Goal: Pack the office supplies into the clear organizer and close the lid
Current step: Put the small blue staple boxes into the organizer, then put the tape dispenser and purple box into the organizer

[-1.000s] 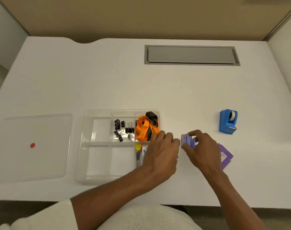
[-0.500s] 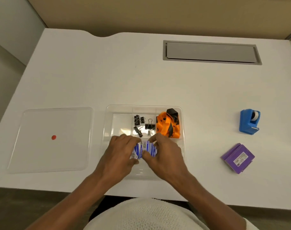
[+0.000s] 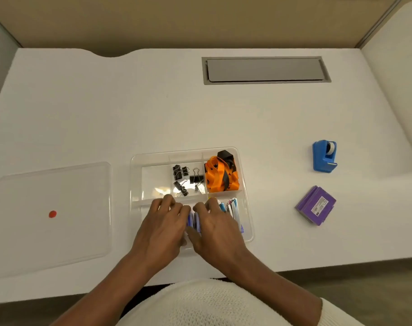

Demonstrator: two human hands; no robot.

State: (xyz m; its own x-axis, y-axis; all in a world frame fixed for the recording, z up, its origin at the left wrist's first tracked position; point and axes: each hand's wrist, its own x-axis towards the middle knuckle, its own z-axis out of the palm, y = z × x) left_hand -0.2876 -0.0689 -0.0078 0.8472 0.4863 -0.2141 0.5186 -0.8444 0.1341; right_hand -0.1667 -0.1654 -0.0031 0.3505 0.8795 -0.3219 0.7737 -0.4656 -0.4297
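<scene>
The clear organizer (image 3: 135,180) sits at the desk's near middle. Its back compartments hold several black binder clips (image 3: 183,177) and an orange and black lanyard (image 3: 220,175). My left hand (image 3: 163,222) and my right hand (image 3: 218,228) rest side by side in the front compartments, fingers pressed around small blue boxes (image 3: 192,221) between them. White and blue items (image 3: 232,208) stand in the front right compartment. The clear lid (image 3: 52,215) with a red dot lies flat to the left. A blue tape dispenser (image 3: 324,156) and a purple pack (image 3: 316,205) lie to the right.
A grey cable hatch (image 3: 266,70) is set into the desk at the back. The white desk (image 3: 153,109) ends in a near edge just under my forearms. A beige partition runs along the back and a white one along the right side.
My right hand carried the small blue boxes from the desk on the right into the organizer's front compartment. Both hands now press them down there. The camera view has shifted.
</scene>
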